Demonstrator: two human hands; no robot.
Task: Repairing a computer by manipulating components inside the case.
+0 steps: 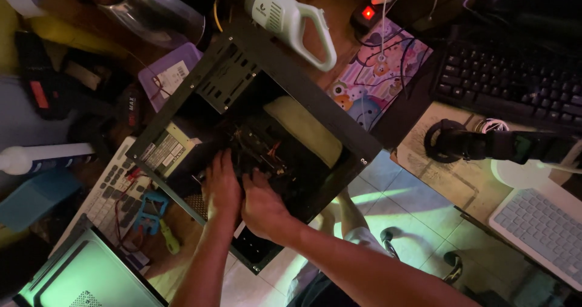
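A black open computer case lies on its side on a cluttered desk. Both my hands reach into it from below. My left hand rests on the dark parts inside, near a bundle of cables. My right hand is beside it, fingers curled down onto the same spot. What the fingers hold is hidden in the dark interior. A grey power supply sits at the case's left end.
A white handheld blower lies above the case. A black keyboard is at upper right, a white keyboard at lower right, another keyboard at left. A colourful mat, a power strip with a red switch and tiled floor show.
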